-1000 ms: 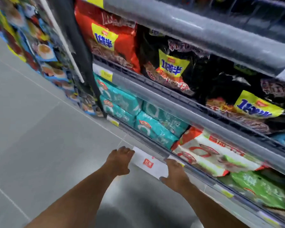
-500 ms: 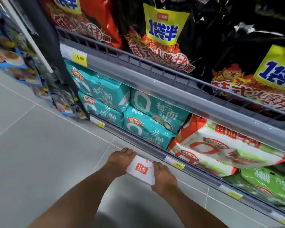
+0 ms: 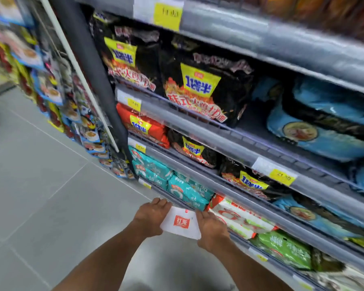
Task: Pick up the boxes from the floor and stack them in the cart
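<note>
The left arm (image 3: 105,261) and the right arm (image 3: 247,269) are bare and reach forward and down from the bottom of the view, coming closer together toward the wrists. The left hand (image 3: 150,215) shows its back, with fingers bent over the left edge of a white box (image 3: 181,222). The right hand (image 3: 211,229) also shows its back, fingers along the right edge. Both hands hold the box between them.

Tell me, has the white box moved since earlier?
Yes, upward: the white box now covers the bottom shelf rail it lay below.
</note>
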### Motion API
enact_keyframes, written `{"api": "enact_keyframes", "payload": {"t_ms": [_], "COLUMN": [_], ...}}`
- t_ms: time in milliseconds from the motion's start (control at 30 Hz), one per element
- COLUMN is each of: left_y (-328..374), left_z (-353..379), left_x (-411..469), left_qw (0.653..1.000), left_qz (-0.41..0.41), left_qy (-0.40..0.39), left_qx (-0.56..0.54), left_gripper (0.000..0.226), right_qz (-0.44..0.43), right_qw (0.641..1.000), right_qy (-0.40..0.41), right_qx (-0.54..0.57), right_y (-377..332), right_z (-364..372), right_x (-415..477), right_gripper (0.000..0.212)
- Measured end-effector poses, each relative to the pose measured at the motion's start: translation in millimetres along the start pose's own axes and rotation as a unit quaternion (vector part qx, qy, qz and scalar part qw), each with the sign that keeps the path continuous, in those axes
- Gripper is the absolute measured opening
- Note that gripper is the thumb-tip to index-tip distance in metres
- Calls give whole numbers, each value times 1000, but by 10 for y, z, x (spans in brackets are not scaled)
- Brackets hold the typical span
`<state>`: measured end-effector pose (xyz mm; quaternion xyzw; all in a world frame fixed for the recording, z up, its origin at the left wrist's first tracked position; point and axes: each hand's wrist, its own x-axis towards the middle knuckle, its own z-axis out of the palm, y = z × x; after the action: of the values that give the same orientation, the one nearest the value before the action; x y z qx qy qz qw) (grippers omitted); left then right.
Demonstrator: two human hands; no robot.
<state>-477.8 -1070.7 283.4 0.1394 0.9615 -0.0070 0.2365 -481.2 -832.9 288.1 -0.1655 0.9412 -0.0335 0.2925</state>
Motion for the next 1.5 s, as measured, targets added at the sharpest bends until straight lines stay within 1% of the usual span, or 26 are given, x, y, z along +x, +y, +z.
{"api": "enact_keyframes", "payload": {"t_ms": [100, 200, 300, 433, 500, 567, 667, 700, 767, 800, 900, 967, 1033, 1067, 1100, 1133, 1200, 1233, 1367, 1500], "left_y": [70, 116, 192, 330, 459, 563, 798, 942, 1201, 1336, 1888, 2281, 2693, 2871, 3180, 3321, 3855, 4102, 5346, 6595], "left_z": [-689, -1414, -2013, -2653, -2960, -3195, -3539, -3674, -3876, -3940, -4140, -4221, -4304, -4335, -4359, -4379, -4369, -4347, -4130, -3811], "left_x": [-548, -1067, -1520, -1921, -2034, -2103, -2174, -2186, -2164, -2153, -2104, -2083, -2095, -2121, -2144, -2175, -2250, -2279, -2536, -2916], "left_qw": [1000, 1000, 999, 996, 993, 992, 985, 980, 972, 969, 955, 943, 930, 925, 915, 912, 896, 888, 850, 813], "left_qz": [2, 11, 33, 83, 113, 125, 164, 189, 220, 233, 281, 314, 344, 355, 378, 386, 417, 431, 489, 542], "left_qy": [0, 2, 1, 28, 28, 16, 3, -2, -6, -8, -1, 7, 13, 11, 11, 10, 10, 13, 15, 16], "left_qx": [8, -13, -32, -1, 13, 29, 44, 59, 75, 77, 99, 112, 127, 132, 138, 140, 154, 163, 197, 210], "left_gripper": [94, 92, 95, 97, 99, 98, 94, 96, 100, 98, 85, 81, 83, 86, 87, 86, 82, 82, 78, 75], "right_qz": [-22, -44, -58, -51, -18, 10, 49, 64, 91, 104, 148, 184, 209, 217, 233, 240, 267, 280, 354, 407], "right_qw": [1000, 999, 998, 998, 997, 995, 989, 985, 981, 980, 971, 963, 954, 948, 939, 935, 923, 917, 883, 853], "right_qy": [9, 7, 8, 28, 44, 55, 84, 97, 106, 108, 115, 117, 130, 139, 155, 161, 171, 175, 198, 211], "right_qx": [-1, 13, 31, 33, 53, 83, 116, 128, 136, 133, 147, 158, 173, 184, 199, 207, 219, 224, 235, 249], "right_y": [-146, -275, -374, -512, -543, -565, -511, -450, -303, -221, 88, 284, 505, 611, 764, 841, 1078, 1181, 1667, 2131], "right_z": [-620, -1247, -1781, -2284, -2477, -2552, -2631, -2657, -2736, -2765, -2816, -2805, -2750, -2698, -2622, -2581, -2408, -2313, -1759, -1190], "right_x": [-551, -1128, -1671, -2288, -2634, -2877, -3240, -3411, -3682, -3811, -4285, -4595, -4897, -5025, -5269, -5377, -5787, -5973, -6915, -7923], "right_gripper": [99, 103, 102, 98, 92, 90, 94, 96, 88, 84, 87, 82, 74, 73, 77, 82, 90, 91, 84, 88]}}
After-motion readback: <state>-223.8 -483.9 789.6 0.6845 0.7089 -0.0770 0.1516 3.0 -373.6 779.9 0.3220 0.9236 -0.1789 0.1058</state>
